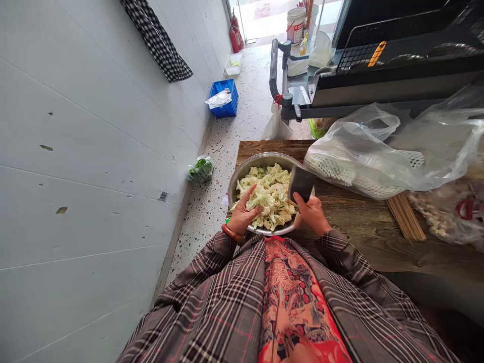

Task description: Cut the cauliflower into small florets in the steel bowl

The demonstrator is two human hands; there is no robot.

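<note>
A round metal bowl (235, 176) full of cut cauliflower (280, 176) stands at the near left end of a wooden table. Over the bowl's left part, my left hand (245, 214) holds a pale cauliflower piece (260, 197) between thumb and fingers. At the bowl's right rim my right hand (312, 212) is wrapped round a dark, broad-bladed cleaver (301, 182). The blade stands up beside the florets, and its handle is hidden in my fist.
Plastic bags (363, 151) and wooden sticks (406, 217) lie right on the table (351, 217). Beyond is a cart (340, 108). Bagged greens (200, 170), a blue crate (225, 106) and fire extinguishers (235, 38) stand along the left wall.
</note>
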